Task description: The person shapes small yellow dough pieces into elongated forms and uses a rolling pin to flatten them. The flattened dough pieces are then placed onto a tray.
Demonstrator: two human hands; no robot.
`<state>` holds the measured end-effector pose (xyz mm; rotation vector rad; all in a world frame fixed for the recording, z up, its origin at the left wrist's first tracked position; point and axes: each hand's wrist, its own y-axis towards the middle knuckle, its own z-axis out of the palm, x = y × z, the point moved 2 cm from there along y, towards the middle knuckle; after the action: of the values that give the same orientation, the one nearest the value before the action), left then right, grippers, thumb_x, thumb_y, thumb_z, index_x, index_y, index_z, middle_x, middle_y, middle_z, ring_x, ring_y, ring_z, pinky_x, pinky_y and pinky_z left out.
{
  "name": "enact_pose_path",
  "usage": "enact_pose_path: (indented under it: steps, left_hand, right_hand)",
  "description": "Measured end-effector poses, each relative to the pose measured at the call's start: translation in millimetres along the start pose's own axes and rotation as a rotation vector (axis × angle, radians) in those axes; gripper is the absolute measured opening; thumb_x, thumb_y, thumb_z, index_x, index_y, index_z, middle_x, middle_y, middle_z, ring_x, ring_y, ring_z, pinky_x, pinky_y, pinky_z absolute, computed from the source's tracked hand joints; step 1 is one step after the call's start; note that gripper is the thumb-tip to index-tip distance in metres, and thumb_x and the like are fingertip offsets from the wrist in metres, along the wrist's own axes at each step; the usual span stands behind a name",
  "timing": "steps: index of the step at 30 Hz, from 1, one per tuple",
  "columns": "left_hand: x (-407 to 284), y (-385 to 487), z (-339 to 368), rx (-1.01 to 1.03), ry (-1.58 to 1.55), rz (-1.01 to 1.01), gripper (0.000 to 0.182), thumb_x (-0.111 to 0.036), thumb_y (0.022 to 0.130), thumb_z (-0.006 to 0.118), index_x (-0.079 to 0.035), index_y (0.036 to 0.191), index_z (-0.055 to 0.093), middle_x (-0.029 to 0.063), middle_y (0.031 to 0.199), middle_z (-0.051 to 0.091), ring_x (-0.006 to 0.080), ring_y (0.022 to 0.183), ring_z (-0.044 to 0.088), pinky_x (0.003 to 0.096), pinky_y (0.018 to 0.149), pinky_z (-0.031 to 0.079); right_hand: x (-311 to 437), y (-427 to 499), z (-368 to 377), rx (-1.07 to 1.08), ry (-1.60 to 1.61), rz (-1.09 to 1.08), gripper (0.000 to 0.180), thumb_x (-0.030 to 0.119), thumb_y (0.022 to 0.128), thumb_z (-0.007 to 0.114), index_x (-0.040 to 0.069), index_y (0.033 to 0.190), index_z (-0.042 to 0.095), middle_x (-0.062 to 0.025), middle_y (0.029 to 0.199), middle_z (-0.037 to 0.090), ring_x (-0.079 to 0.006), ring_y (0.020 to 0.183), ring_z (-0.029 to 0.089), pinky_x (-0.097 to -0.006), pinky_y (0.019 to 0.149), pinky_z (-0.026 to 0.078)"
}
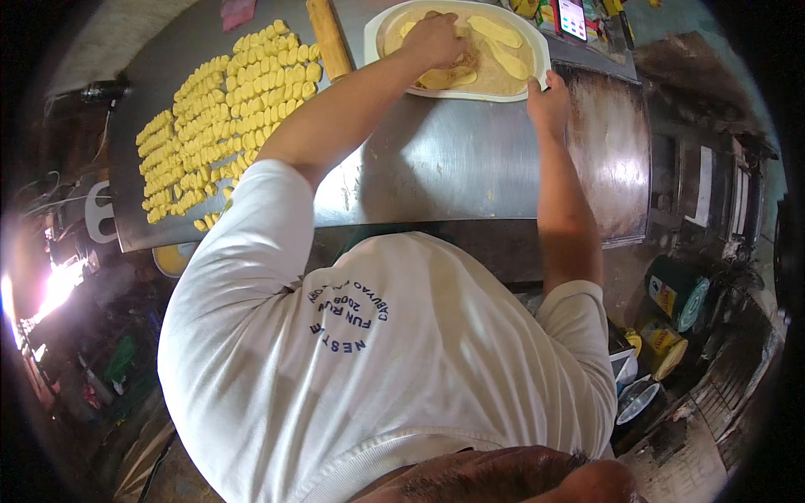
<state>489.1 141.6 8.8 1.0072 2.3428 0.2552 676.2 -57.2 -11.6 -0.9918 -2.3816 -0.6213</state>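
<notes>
A white oval tray (372, 38) holds light brown crumbs and several flat, elongated pieces of yellow dough (508, 61). My left hand (437, 41) reaches down into the tray over the crumbs; its fingertips and anything under them are partly hidden. At the tray's lower right corner, my right hand (549, 104) grips the rim between thumb and fingers. Left of the tray lies a wooden rolling pin (329, 39). Further left, many small yellow dough pieces (204, 119) stand in close rows on the metal table (465, 151), partly behind my left arm.
A phone (571, 19) with a lit screen lies beyond the tray at the right, near some packets. A pink cloth or bag (238, 14) sits at the table's far left. A yellow container (168, 259) shows below the left edge; tins and buckets (663, 346) stand at lower right.
</notes>
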Motion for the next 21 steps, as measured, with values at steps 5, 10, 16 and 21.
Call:
enact_pose_path:
  steps: [5,10,16,21]
  left_hand:
    - [-10,-74,-74,0.553,-0.032,-0.156,0.03,-0.034,0.097,0.065,-0.01,0.108,0.078,0.0165,0.103,0.074,0.0368,0.1,0.07,0.0484,0.09,0.054]
    - [-5,-117,-70,0.306,-0.103,0.022,0.022,-0.029,0.095,0.068,-0.009,0.099,0.076,0.0144,0.093,0.071,0.0352,0.093,0.068,0.0476,0.084,0.054]
    - [-13,-108,-72,0.311,-0.136,-0.078,0.022,-0.028,0.095,0.067,-0.01,0.103,0.078,0.0116,0.1,0.072,0.0321,0.102,0.067,0.045,0.092,0.052]
    - [-6,-122,-71,0.203,-0.175,-0.121,0.021,-0.024,0.094,0.07,-0.007,0.103,0.077,0.0152,0.095,0.072,0.0361,0.1,0.066,0.0465,0.092,0.053]
  right_hand:
    - [-17,-23,-4,0.008,-0.103,-0.032,0.036,0.026,0.089,0.071,0.004,0.118,0.071,-0.0182,0.114,0.074,-0.0378,0.112,0.068,-0.0511,0.096,0.052]
    - [25,-30,8,0.105,-0.273,-0.458,0.024,0.026,0.089,0.07,0.015,0.109,0.077,-0.0076,0.109,0.075,-0.0318,0.106,0.068,-0.0486,0.092,0.05]
    - [27,15,4,0.35,-0.583,-0.384,0.022,0.028,0.092,0.066,0.02,0.107,0.079,-0.0046,0.113,0.072,-0.0327,0.111,0.064,-0.0541,0.094,0.048]
    - [41,39,-11,0.579,-0.76,-0.414,0.022,0.028,0.09,0.067,0.02,0.107,0.08,-0.0061,0.121,0.069,-0.0328,0.119,0.059,-0.0538,0.098,0.045]
